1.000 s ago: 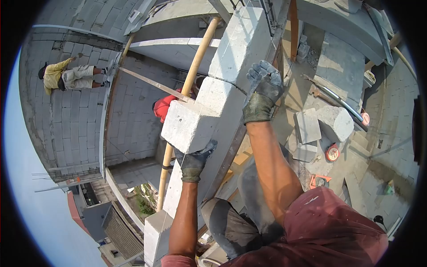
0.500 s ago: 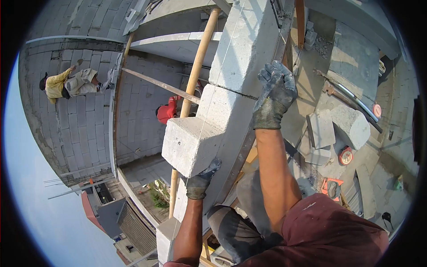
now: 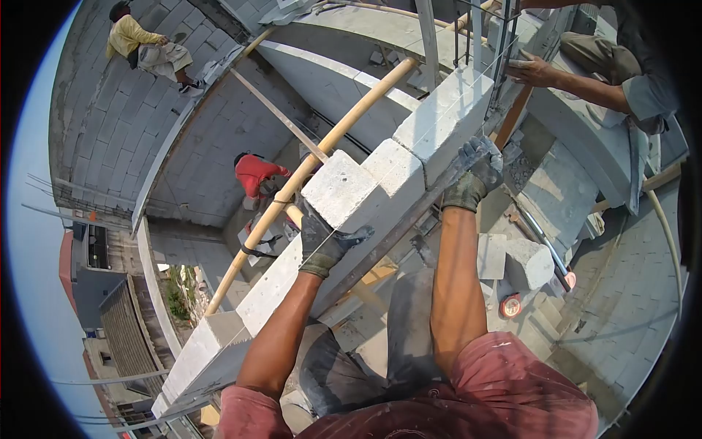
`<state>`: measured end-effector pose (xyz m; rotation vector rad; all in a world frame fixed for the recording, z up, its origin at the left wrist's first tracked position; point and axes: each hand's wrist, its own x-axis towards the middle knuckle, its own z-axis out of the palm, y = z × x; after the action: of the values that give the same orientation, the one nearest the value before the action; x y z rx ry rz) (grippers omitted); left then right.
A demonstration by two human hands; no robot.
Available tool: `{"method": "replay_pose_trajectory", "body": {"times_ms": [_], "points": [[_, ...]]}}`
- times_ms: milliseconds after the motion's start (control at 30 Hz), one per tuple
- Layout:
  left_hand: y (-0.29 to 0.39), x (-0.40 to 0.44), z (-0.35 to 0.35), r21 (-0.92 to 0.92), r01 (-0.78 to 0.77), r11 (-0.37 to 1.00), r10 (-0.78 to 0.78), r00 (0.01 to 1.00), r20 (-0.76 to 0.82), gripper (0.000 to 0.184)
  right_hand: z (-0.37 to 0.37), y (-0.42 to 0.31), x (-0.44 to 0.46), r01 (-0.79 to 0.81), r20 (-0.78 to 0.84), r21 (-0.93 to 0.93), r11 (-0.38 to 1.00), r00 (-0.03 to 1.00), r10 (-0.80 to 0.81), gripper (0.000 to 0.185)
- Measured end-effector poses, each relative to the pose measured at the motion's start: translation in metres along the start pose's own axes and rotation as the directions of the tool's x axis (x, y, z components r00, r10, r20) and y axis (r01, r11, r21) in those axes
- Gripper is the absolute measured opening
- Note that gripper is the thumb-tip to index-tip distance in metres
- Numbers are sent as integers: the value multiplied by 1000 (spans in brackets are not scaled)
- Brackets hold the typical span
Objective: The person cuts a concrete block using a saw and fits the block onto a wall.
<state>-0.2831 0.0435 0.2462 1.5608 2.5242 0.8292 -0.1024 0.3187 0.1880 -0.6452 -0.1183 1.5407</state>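
Observation:
A small white lightweight concrete block [image 3: 345, 189] sits on top of the block wall [image 3: 274, 282], beside another white block [image 3: 397, 170]. My left hand [image 3: 325, 238], in a dark work glove, grips its near end, with the thumb along the near side and the fingers along the far side. My right hand [image 3: 475, 172], also gloved, is closed near the side face of a longer block [image 3: 446, 124] further along. Whatever its fingers hold, if anything, I cannot make out. A thin string runs along the wall over the blocks.
A co-worker's hand [image 3: 534, 71] reaches to the steel bars at the wall's far end. Two other people, in yellow [image 3: 131, 36] and red [image 3: 257, 175], are beyond. A bamboo pole [image 3: 292, 179] crosses behind the wall. Below lie loose blocks [image 3: 528, 263] and a tape measure [image 3: 510, 306].
My view has turned and tilted along the wall, bringing the co-worker's arm into sight at the right. My left hand has shifted up around the small block's end. My right hand is still closed.

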Motion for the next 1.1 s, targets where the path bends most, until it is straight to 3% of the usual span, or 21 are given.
{"method": "replay_pose_trajectory", "body": {"times_ms": [33,100,167,200,233,267,300,367,433,467,533,567,600,633,667,700,767,800,833,900,1100], "points": [[7,4,-5,0,-87,996,87,996,4,109,7,-4,-4,50,-19,-89,995,998,-52,34],[16,5,-11,-82,-62,995,57,997,-56,112,6,-11,-3,100,-6,-198,975,995,-103,35],[17,5,-13,-117,-64,991,56,996,-74,115,-17,-18,22,-80,181,32,996,981,73,37],[15,6,-13,-108,-87,990,79,994,-79,124,-7,-19,10,-85,205,11,996,975,81,37],[13,5,-16,-122,-70,990,58,993,-98,124,2,-16,-10,47,139,-133,990,990,-28,38],[11,2,-19,-266,-52,963,41,998,-47,130,8,-14,-32,169,90,-280,945,985,-149,39],[7,-1,-22,-402,-32,915,36,999,4,136,6,-13,-51,168,112,-294,941,984,-140,39],[-16,-8,-15,-411,-85,908,74,996,-41,146,-10,-14,-87,41,85,-249,968,996,-20,37],[-15,-23,-23,-76,110,991,-114,992,-48,149,-78,8,-87,-95,146,-245,965,980,134,41],[-20,-28,-19,104,89,991,-80,993,-90,151,-73,10,-96,-95,155,-251,963,979,136,41],[-24,-28,-15,148,112,983,-98,990,-98,151,-60,13,-133,66,237,-587,807,967,94,55],[-25,-29,-12,194,128,973,-110,989,-101,151,-55,13,-145,64,235,-600,797,967,100,55],[-20,-29,-17,182,130,975,-124,991,-44,147,-48,15,-154,268,409,-679,684,911,48,67],[-25,-28,-12,174,143,974,-137,990,-46,147,-41,16,-163,470,577,-695,545,816,32,80],[-30,-25,-7,235,60,970,-58,998,-16,144,-35,16,-173,687,747,-615,388,665,7,99],[-27,-23,-11,294,-26,955,22,1000,17,140,-29,18,-181,691,753,-611,387,658,14,99],[-18,-22,-17,249,8,969,-3,1000,-19,134,-18,25,-194,884,900,-428,186,437,-4,111],[-9,-19,-27,202,80,976,-94,994,57,130,-26,40,-189,856,882,-461,236,472,10,123],[-5,-18,-32,159,156,975,-179,974,137,126,-27,46,-188,859,886,-453,239,463,15,123],[-4,-19,-34,141,174,975,-191,975,115,122,-28,53,-187,852,853,-521,57,522,-1,127],[-7,-21,-29,197,124,972,-145,985,92,114,-32,59,-188,861,862,-507,34,507,16,123]]}}
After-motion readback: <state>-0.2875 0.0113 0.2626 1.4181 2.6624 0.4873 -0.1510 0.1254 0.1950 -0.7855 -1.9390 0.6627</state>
